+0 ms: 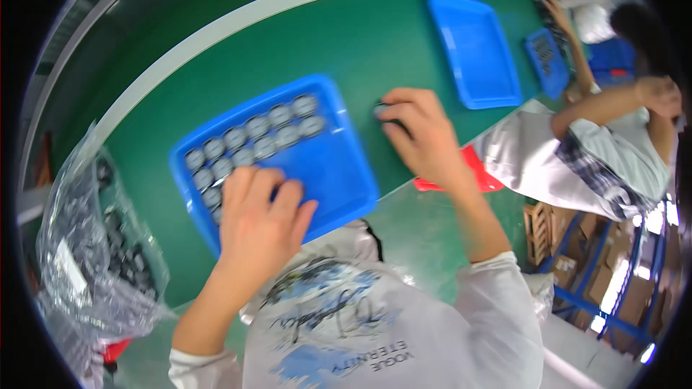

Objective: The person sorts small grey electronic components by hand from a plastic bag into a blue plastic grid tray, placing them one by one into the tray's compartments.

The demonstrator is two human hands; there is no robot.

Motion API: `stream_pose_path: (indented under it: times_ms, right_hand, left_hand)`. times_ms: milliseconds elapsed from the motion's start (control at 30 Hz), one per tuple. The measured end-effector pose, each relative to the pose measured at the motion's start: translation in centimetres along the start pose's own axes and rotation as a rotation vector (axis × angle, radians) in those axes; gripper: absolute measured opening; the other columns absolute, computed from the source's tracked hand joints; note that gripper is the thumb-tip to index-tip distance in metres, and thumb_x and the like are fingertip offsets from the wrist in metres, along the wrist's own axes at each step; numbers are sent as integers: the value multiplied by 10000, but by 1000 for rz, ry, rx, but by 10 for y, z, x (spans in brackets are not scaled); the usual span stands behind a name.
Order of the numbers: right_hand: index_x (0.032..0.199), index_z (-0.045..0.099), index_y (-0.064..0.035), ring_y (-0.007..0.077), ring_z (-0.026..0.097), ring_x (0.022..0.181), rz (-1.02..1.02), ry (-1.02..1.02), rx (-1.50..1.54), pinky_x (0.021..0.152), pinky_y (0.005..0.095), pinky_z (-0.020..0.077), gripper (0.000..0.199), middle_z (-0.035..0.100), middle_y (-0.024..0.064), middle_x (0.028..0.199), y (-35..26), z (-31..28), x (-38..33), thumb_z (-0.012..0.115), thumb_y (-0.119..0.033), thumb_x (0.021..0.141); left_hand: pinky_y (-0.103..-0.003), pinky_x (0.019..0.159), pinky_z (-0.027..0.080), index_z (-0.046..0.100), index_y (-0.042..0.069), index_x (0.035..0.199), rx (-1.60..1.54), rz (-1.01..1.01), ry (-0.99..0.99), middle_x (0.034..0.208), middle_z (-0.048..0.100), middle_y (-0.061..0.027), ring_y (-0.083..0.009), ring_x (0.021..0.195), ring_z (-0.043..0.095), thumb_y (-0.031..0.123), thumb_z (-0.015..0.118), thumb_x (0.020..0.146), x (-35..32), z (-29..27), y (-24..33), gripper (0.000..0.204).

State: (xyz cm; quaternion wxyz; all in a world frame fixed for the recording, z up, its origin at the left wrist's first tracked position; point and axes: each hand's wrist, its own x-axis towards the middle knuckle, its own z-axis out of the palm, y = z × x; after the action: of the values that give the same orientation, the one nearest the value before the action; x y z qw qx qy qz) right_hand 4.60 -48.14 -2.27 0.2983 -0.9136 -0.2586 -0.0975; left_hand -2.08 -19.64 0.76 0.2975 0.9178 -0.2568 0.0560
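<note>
In front of me a blue plastic tray holds rows of small round grey parts with dark rims along its far and left sides. My left hand reaches down into the tray by the left rows, its fingers curled and closed; whatever they grip is hidden beneath them. To the right of the tray, just above the green table, my right hand is closed in a pinch. A small dark round part shows at its fingertips, partly covered by the fingers.
A clear plastic bag of dark parts stands at the left. A larger blue tray lies at the far right, with a smaller blue tray of parts beyond. A co-worker sits at the right; a red object is at the table's near edge.
</note>
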Motion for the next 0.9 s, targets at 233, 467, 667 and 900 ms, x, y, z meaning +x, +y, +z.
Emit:
stream_pose_path:
  times_ms: [233, 467, 667, 900]
  right_hand:
    - [942, 686, -36, 301, 631, 1037, -56, 44, 147, 871, 383, 527, 147, 640, 109, 1155, -22, -4, 9, 749, -3, 814]
    - [863, 693, -39, 273, 559, 919, -224, -144, 37, 789, 391, 466, 105, 572, 85, 938, -78, 7, 24, 729, -25, 766]
    - [845, 688, -36, 262, 534, 853, -336, -203, 58, 750, 383, 426, 114, 540, 69, 875, -78, 39, 38, 705, -42, 732]
    - [855, 689, -29, 260, 544, 855, -362, -183, 81, 748, 380, 431, 129, 559, 67, 878, -83, 50, 42, 703, -36, 727]
  left_hand:
    - [-465, 855, 464, 670, 15, 893, 140, 51, 54, 1090, 617, -169, -361, 1013, 564, 11, 710, 671, 0, 3, -9, 225]
    - [-458, 860, 441, 673, 14, 856, 130, -15, 126, 1079, 590, -138, -340, 1035, 532, 33, 712, 658, -2, 6, -5, 202]
    - [-429, 809, 409, 679, 24, 836, 166, 11, 195, 985, 550, -90, -300, 976, 502, 42, 723, 654, -9, 5, -20, 187]
    - [-423, 804, 412, 695, 35, 862, 123, -61, 233, 960, 573, -78, -300, 960, 512, -4, 760, 671, -11, 4, -25, 205]
